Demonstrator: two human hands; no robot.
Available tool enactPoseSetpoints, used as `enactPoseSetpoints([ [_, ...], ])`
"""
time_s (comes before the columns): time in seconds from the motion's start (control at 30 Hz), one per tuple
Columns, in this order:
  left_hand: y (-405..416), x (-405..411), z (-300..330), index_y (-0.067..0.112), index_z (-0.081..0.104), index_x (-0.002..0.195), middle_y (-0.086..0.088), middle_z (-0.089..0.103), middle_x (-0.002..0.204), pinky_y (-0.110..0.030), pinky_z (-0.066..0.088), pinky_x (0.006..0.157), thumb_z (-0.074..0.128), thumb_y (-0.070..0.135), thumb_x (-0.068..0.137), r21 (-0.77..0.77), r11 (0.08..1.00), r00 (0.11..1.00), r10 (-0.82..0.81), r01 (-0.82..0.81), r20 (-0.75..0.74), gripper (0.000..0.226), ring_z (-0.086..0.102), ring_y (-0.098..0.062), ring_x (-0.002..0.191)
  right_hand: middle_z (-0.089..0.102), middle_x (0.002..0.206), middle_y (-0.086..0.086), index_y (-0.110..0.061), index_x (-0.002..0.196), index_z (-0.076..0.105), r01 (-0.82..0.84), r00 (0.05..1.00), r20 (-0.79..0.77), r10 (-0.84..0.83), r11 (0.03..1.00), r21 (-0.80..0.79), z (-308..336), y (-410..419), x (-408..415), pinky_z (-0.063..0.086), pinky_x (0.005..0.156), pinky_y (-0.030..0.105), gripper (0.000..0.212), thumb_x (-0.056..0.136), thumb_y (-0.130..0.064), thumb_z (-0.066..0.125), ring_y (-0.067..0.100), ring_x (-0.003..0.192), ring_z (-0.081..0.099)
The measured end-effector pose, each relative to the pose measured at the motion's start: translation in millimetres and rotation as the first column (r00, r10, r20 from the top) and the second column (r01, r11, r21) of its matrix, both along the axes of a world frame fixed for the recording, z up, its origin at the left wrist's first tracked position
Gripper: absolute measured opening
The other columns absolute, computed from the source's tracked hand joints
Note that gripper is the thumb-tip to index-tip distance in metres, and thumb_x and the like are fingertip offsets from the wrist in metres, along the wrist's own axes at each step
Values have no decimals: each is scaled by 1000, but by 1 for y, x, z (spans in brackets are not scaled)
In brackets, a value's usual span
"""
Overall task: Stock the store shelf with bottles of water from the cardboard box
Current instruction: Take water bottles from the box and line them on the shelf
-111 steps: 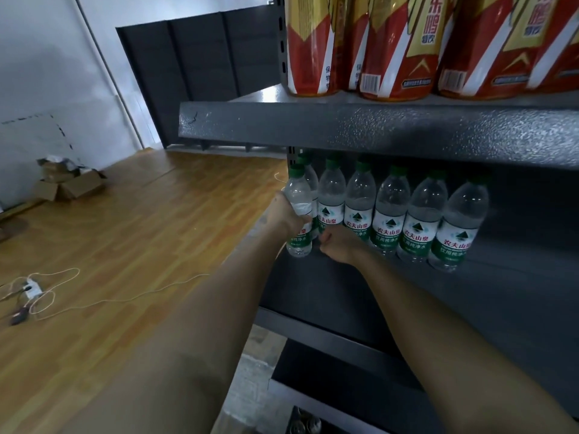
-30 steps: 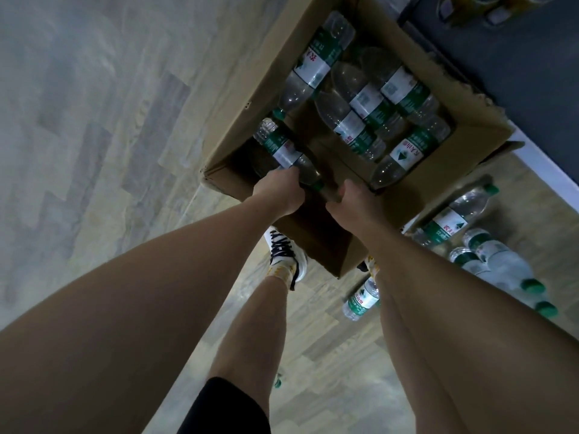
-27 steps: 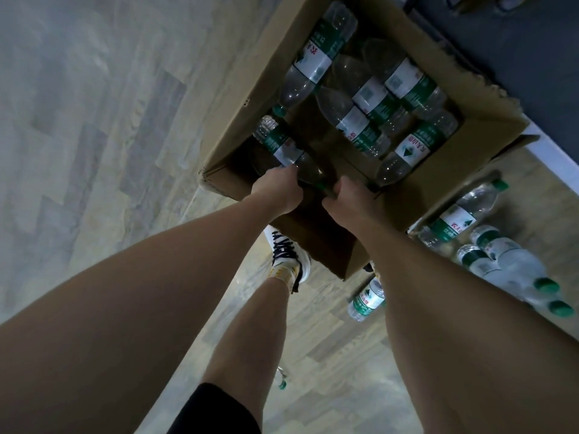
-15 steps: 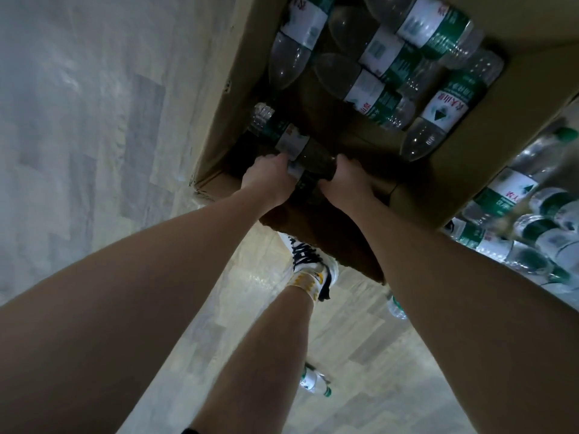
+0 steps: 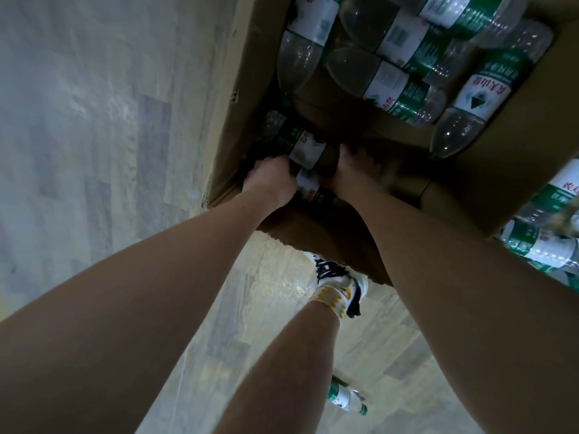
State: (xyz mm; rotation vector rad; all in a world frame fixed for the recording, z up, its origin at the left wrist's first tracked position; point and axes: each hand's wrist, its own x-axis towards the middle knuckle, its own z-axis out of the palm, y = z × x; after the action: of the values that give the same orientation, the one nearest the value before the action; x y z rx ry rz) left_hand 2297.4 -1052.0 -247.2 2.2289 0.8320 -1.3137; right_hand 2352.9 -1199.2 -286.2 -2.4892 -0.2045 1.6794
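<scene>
Head view: both hands deep in the near corner of the cardboard box [image 5: 238, 89]. Left hand [image 5: 271, 180] wrapped around one water bottle [image 5: 305, 148]; right hand [image 5: 354, 170] blurry, grip hard to tell. Could slip out, bump the bottles [image 5: 391, 79] just beyond, or roll off across the floor [image 5: 94, 151].

Shop floor or stockroom, seen from above.
An open cardboard box [image 5: 238, 89] of identical green-labelled water bottles [image 5: 394, 89] lies beyond the hands; more bottles [image 5: 545, 245] lie loose on pale plank flooring [image 5: 94, 120] to their right.
</scene>
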Motion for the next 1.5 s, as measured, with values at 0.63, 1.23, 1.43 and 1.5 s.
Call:
enactPoseSetpoints([
  [0.63, -24, 37, 169, 9, 51, 110, -14, 56, 106, -45, 50, 79, 44, 22, 97, -53, 995, 995, -77, 81, 69, 20, 53, -33, 99, 53, 128, 17, -5, 133, 46, -61, 996, 68, 60, 998, 10, 201, -44, 42, 41, 81, 32, 69, 82, -39, 76, 32, 115, 56],
  [1.23, -16, 127, 611, 9, 50, 122, -18, 62, 115, -37, 46, 81, 48, 11, 92, -84, 996, 848, 59, -17, 527, 30, 60, -34, 102, 60, 122, 7, -18, 126, 64, -192, 874, 486, -3, 916, 351, 665, -26, 156, 46, 88, 32, 62, 70, -32, 84, 26, 109, 57],
  [1.43, -7, 152, 726, 14, 43, 133, -12, 59, 124, -38, 51, 86, 59, 17, 95, -109, 977, 838, -95, 181, 537, 41, 60, -29, 102, 57, 76, -1, -18, 74, 58, -56, 838, 491, -239, 857, 512, 784, -25, 170, 40, 62, 32, 35, 74, -47, 78, 13, 69, 54],
  [1.5, -8, 162, 767, 10, 37, 140, -8, 54, 122, -27, 45, 84, 61, 15, 95, -168, 956, 826, -112, 242, 552, 51, 54, -29, 111, 59, 76, 2, -12, 74, 58, 9, 829, 445, -339, 804, 595, 822, -31, 175, 39, 60, 30, 39, 74, -46, 77, 15, 70, 55],
])
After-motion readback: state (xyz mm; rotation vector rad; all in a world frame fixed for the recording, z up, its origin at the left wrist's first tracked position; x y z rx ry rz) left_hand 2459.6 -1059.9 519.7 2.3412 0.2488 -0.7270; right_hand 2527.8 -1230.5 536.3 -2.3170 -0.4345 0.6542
